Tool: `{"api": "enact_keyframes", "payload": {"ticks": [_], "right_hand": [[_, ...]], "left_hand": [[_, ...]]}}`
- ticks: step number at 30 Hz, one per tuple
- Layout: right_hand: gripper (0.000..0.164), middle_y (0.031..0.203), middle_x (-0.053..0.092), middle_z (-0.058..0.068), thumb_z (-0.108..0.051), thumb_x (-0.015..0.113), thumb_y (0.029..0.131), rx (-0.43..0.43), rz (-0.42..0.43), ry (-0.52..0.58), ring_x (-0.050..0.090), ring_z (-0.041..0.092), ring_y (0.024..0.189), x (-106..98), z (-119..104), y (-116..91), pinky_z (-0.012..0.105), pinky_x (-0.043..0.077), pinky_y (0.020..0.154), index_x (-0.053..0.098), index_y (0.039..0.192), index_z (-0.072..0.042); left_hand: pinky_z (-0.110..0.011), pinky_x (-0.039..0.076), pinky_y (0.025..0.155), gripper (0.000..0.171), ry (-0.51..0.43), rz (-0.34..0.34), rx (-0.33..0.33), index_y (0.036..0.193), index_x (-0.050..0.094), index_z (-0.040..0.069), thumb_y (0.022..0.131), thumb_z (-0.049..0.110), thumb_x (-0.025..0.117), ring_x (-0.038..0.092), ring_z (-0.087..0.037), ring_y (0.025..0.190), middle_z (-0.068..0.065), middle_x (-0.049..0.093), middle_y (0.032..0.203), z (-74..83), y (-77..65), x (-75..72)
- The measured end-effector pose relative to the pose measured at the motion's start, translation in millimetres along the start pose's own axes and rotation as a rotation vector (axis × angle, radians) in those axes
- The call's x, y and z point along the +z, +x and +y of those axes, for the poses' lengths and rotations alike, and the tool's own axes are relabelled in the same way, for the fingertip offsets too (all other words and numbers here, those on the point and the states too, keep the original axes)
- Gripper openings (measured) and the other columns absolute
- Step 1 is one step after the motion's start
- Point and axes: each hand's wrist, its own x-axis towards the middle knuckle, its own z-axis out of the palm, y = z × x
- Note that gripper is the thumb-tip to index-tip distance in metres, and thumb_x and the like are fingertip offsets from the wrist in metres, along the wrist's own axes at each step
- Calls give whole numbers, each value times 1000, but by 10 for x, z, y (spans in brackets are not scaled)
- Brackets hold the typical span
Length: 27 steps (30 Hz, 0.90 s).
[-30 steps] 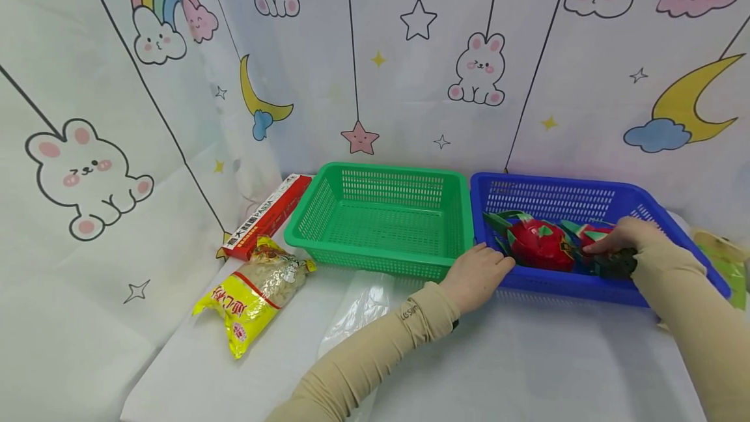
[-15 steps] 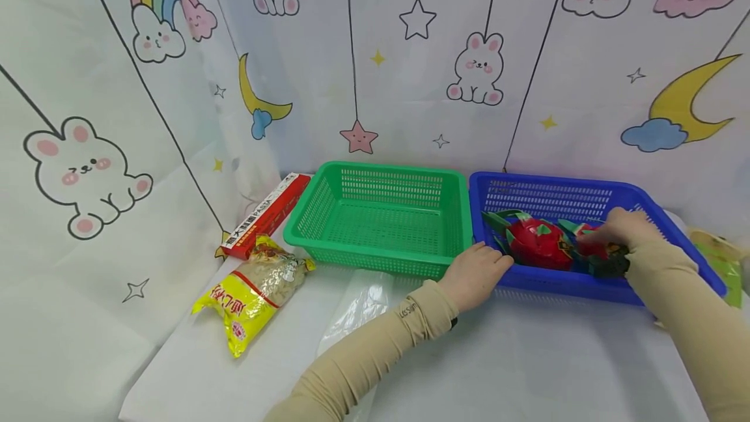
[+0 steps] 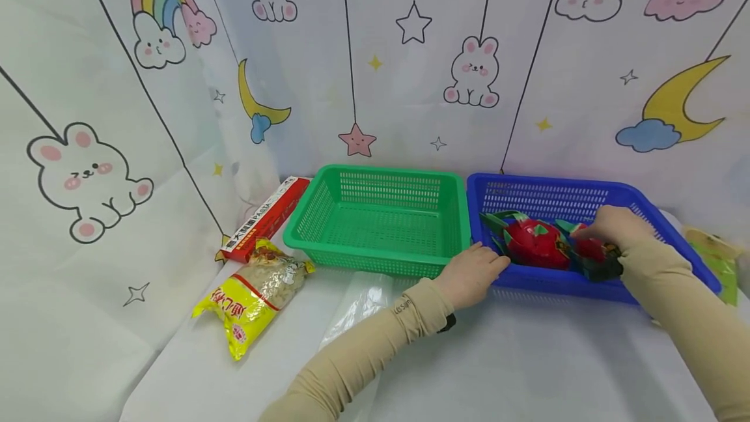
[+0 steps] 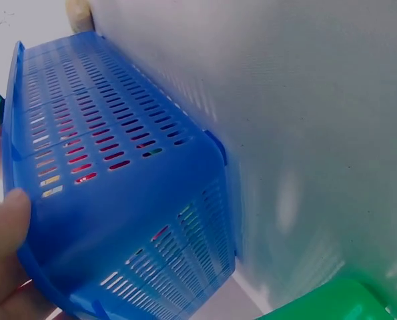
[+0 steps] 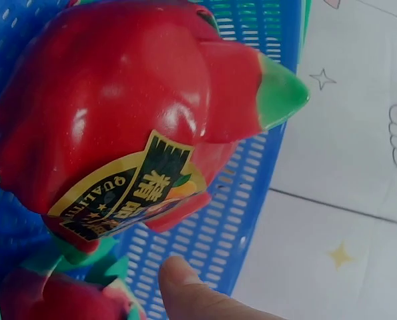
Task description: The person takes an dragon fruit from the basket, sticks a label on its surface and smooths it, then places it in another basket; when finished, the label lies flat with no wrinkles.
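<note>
My left hand (image 3: pixel 473 275) grips the near left corner of the blue basket (image 3: pixel 562 288), with fingers over the rim; in the left wrist view the thumb (image 4: pixel 8 217) rests on the outer wall. Two glossy red dragon fruits with green tips lie inside. My right hand (image 3: pixel 624 226) reaches over the right dragon fruit (image 3: pixel 592 251), its palm hidden. The left dragon fruit (image 3: pixel 536 246) lies beside it and fills much of the right wrist view, showing a black and gold label (image 5: pixel 131 190). One straight finger (image 5: pixel 191 290) shows there; contact with fruit is unclear.
A green basket (image 3: pixel 375 259) stands left of the blue one. Further left lie a red pasta box (image 3: pixel 266 220) and a yellow bag of pasta (image 3: pixel 252 305). A clear plastic bag (image 3: pixel 357 305) lies in front, and a green bag (image 3: pixel 723 266) at far right.
My right hand has shifted slightly forward and left over the right dragon fruit, exposing more of its red side. My left hand has stayed on the basket corner. The head view has drifted a little.
</note>
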Motion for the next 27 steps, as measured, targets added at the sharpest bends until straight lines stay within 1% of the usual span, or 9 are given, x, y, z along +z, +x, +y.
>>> {"api": "enact_keyframes", "payload": {"ticks": [4, 8, 10, 12, 16, 19, 22, 24, 27], "right_hand": [[66, 83, 61, 25, -48, 70, 73, 4, 43, -40, 55, 39, 77, 11, -17, -46, 49, 47, 62, 60, 94, 14], [61, 78, 60, 22, -47, 68, 74, 7, 86, -68, 54, 38, 74, 41, -55, -82, 53, 45, 61, 59, 91, 11], [61, 81, 60, 26, -46, 67, 76, 9, 112, -82, 54, 41, 75, 54, -84, -100, 57, 45, 63, 59, 92, 12], [64, 88, 59, 32, -46, 66, 77, 17, 139, -92, 53, 47, 80, 67, -110, -119, 65, 43, 70, 57, 96, 14], [62, 96, 57, 37, -44, 65, 78, 9, 186, -111, 52, 52, 86, 93, -175, -147, 73, 36, 77, 58, 98, 14], [52, 89, 60, 32, -40, 65, 80, -18, 205, -112, 54, 47, 79, 127, -220, -168, 67, 41, 70, 61, 94, 11], [41, 79, 61, 25, -34, 62, 83, -38, 199, -115, 54, 41, 71, 174, -278, -186, 59, 43, 61, 62, 88, 6], [34, 72, 59, 19, -31, 61, 84, -44, 190, -118, 53, 36, 66, 204, -319, -197, 54, 44, 57, 62, 80, 3], [28, 65, 55, 14, -25, 58, 85, -65, 191, -121, 49, 31, 60, 249, -398, -239, 47, 43, 52, 59, 70, -2]], "left_hand": [[-28, 29, 110, 34, -16, -44, 12, 128, 51, 17, 94, 25, 52, 51, -7, 116, 7, 60, 117, -11, 10, -14], [-30, 28, 110, 39, -40, -70, 2, 130, 49, 16, 95, 32, 50, 46, -11, 124, 5, 57, 124, -10, 11, -30], [-30, 29, 110, 40, -43, -68, -6, 130, 49, 16, 94, 35, 50, 44, -13, 126, 4, 56, 125, -9, 7, -39], [-31, 30, 109, 41, -42, -62, -11, 129, 50, 15, 94, 37, 50, 44, -14, 126, 3, 56, 125, -6, -1, -56], [-31, 35, 106, 41, -28, -53, -19, 128, 52, 17, 94, 40, 49, 47, -14, 122, 4, 56, 123, -10, -31, -118], [-29, 39, 102, 38, -19, -41, -24, 126, 55, 20, 94, 41, 49, 50, -11, 118, 5, 58, 121, -6, -60, -171], [-24, 44, 94, 35, 12, -23, -18, 121, 58, 22, 94, 42, 49, 53, -9, 111, 8, 60, 116, 1, -95, -218], [-21, 46, 87, 33, 32, -12, -14, 118, 60, 23, 93, 42, 49, 56, -8, 105, 9, 61, 112, 4, -120, -246], [-19, 47, 78, 32, 45, -6, -14, 116, 61, 24, 93, 42, 49, 58, -6, 97, 10, 62, 109, 2, -157, -284]]}}
